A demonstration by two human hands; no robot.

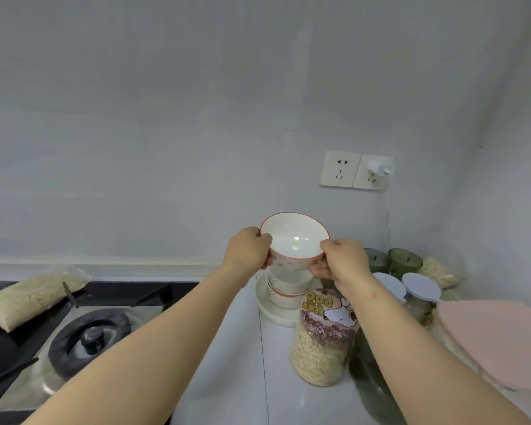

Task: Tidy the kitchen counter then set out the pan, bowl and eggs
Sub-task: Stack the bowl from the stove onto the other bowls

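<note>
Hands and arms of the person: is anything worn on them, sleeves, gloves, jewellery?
Nothing worn shows. The left forearm and right forearm are bare, without sleeves. The left hand and right hand have no gloves; no watch, bracelet or ring is visible.

white bowl with a red rim, empty, tilted toward the camera, held up above a stack of bowls on the counter.

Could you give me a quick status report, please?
Left hand, right hand grip the bowl at its rim, over the stack. Grain jar close by.
</note>
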